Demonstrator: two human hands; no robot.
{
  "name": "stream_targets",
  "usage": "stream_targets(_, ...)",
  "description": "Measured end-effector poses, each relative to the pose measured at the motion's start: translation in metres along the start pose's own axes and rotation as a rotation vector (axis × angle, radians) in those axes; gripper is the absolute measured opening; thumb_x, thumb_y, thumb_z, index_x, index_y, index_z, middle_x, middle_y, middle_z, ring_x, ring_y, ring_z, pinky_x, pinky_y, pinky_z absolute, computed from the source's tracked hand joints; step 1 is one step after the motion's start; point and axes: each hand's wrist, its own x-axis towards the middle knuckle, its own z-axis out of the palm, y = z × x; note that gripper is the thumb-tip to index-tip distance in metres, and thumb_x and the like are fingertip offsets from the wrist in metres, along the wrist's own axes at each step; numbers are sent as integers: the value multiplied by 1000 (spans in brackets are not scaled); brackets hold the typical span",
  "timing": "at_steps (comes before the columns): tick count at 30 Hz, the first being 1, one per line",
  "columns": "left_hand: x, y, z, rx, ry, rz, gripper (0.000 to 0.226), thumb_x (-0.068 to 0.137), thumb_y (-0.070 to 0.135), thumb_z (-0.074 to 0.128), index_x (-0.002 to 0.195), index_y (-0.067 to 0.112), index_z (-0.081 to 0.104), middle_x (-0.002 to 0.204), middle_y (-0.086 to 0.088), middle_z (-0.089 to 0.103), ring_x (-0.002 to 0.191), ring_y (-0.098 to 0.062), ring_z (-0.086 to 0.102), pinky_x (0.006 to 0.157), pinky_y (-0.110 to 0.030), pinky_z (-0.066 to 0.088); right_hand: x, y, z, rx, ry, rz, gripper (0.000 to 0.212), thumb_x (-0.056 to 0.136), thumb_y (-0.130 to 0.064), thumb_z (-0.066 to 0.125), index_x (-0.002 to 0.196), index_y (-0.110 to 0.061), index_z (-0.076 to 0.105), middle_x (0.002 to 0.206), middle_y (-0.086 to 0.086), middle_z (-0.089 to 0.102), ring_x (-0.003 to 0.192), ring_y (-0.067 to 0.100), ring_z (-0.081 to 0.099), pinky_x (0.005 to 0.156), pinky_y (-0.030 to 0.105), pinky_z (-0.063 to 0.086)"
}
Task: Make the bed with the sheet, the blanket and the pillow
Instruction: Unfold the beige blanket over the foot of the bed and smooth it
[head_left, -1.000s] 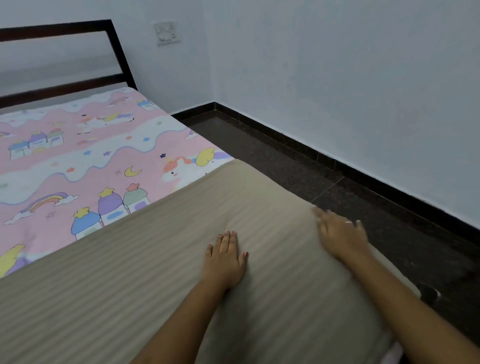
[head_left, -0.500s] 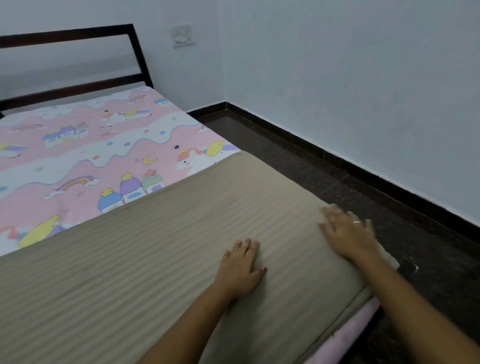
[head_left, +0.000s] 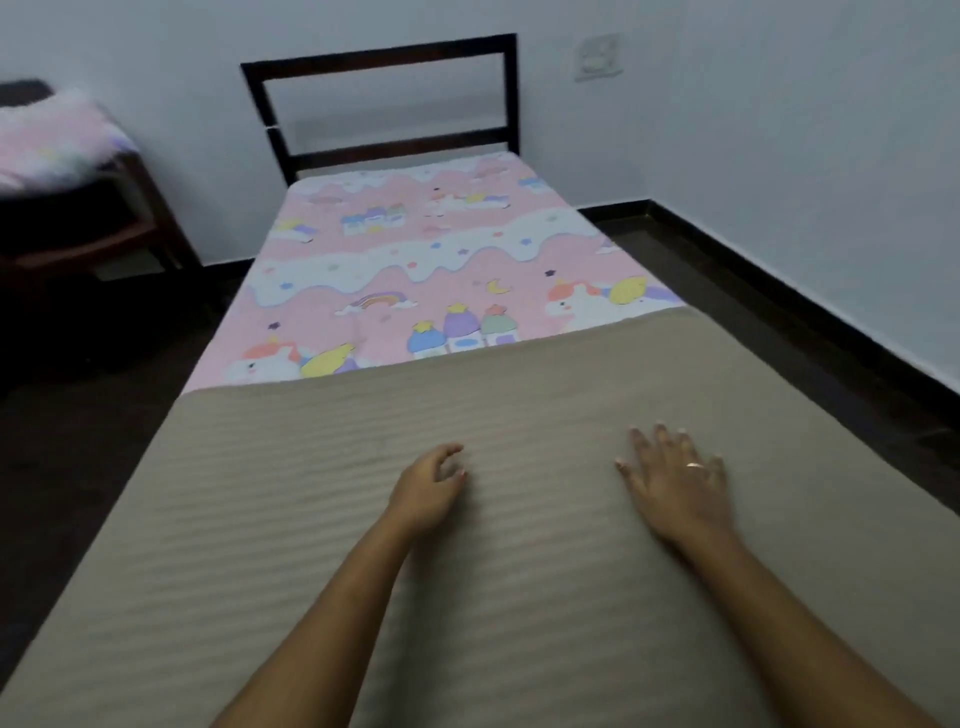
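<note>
A: Beige blanket (head_left: 363, 519) covers the near half of the bed (head_left: 382, 150); the pink sheet (head_left: 415, 249) shows beyond it, up to the headboard.

B: And the hands?

A: Both on the blanket. Right hand (head_left: 675, 480) flat, fingers spread, holding nothing. Left hand (head_left: 428, 488) loosely curled, gripping nothing.

B: The pillow (head_left: 52, 140)?

A: Probably that blurred pink bundle on the chair (head_left: 119, 228), left of the headboard. The left hand is nearer. The blanket's long axis runs toward the headboard.
</note>
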Motion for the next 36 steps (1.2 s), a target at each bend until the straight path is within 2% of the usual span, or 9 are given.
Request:
stream_targets(7,-44,-114,-71,518,114,-162,60,94,57,33,149,34,22,158,9,18,146,-11,12,117,-43,8,-24,-177,45,37,-85,-366,67,97,-59,19,153,-24,11,161,0,7,148,21,3,118,46,1)
stream_targets(11,-88,-170,-119,641,275,-251,81,74,70,1,148,42,20,158,10,19,146,-11,11,116,-42,9,-51,-260,61,59,-89,-467,71,97,-58,15,153,-16,12,161,5,8,148,23,3,118,44,-1)
stream_targets(16,-135,-209,-158,629,410,-430,55,96,57,25,148,42,19,158,9,17,146,-14,13,117,-44,12,-105,-357,77,95,-166,-680,73,96,-57,14,153,-12,10,161,8,5,148,25,1,118,43,-4)
stream_targets(20,-182,-226,-162,542,507,-578,54,96,54,29,148,41,20,158,7,20,145,-18,19,114,-45,18,-135,-405,77,88,-282,-1033,74,94,-60,15,154,-16,9,161,5,3,148,22,-2,118,42,-5)
stream_targets(22,-201,-233,-163,465,548,-652,54,96,55,29,147,42,22,155,3,27,139,-22,31,111,-45,28,-128,-413,70,120,-380,-1219,63,100,-52,26,153,-21,14,161,1,7,148,18,2,119,40,-1)
stream_targets(24,-213,-237,-165,369,553,-715,54,95,56,28,147,42,22,150,0,36,132,-27,42,105,-45,34,-104,-408,63,150,-321,-1286,57,101,-47,31,150,-20,25,159,3,19,146,21,15,117,38,11)
stream_targets(28,-208,-231,-164,438,581,-785,55,97,53,25,149,38,19,153,-1,29,137,-27,32,110,-50,25,-27,-362,62,247,-200,-911,56,101,-44,32,150,-17,27,158,4,22,146,22,17,118,36,13)
stream_targets(32,-169,-200,-143,543,555,-652,57,98,50,28,151,35,15,159,-1,16,146,-24,12,115,-50,11,42,-268,51,137,-79,-581,59,100,-46,30,152,-19,22,160,3,17,147,22,12,118,41,11)
stream_targets(36,-119,-174,-120,546,446,-542,59,96,56,25,150,40,8,160,4,6,148,-21,1,115,-51,5,83,-150,31,-42,90,-330,59,98,-46,34,147,-13,33,155,9,29,143,27,24,113,46,22)
